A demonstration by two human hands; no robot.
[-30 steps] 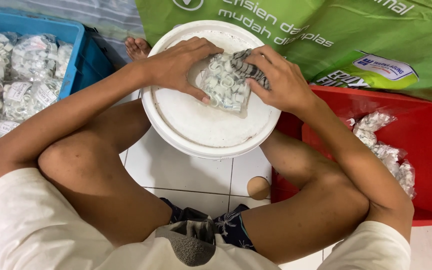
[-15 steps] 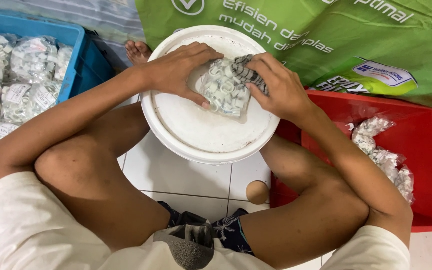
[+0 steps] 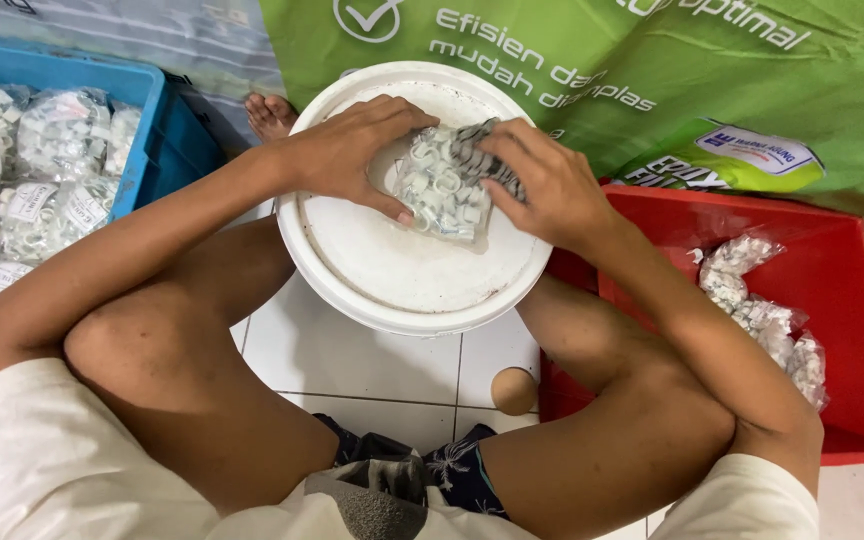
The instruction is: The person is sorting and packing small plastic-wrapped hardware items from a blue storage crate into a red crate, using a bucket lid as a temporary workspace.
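While the person is sitting cross-legged on the tiled floor (image 3: pixel 372 345), a small round tan object (image 3: pixel 514 390) is lying between the knees; what it is cannot be made out. Just beyond the knees, a white bucket lid (image 3: pixel 402 270) is serving as a low work surface, probably because it brings the work up between both arms. On it, a clear plastic bag of small white rings (image 3: pixel 439 190) is lying flat. The left hand (image 3: pixel 347 150) is pressing down on the bag's left edge, fingers spread, apparently pinning it so it cannot slide. The right hand (image 3: pixel 542 185) is clenching a striped cloth (image 3: pixel 482 150) against the bag's right side, its fingertips partly hiding it.

To the left, a blue crate (image 3: pixel 147 110) is holding many similar filled bags and is being cut off by the frame edge. To the right, a red crate (image 3: pixel 852 330) is holding a few bags (image 3: pixel 762 300). Farther back, bare toes (image 3: pixel 270 112) are peeking beside the lid, and a green sack (image 3: pixel 712 80) is spreading across the top, running out of view.
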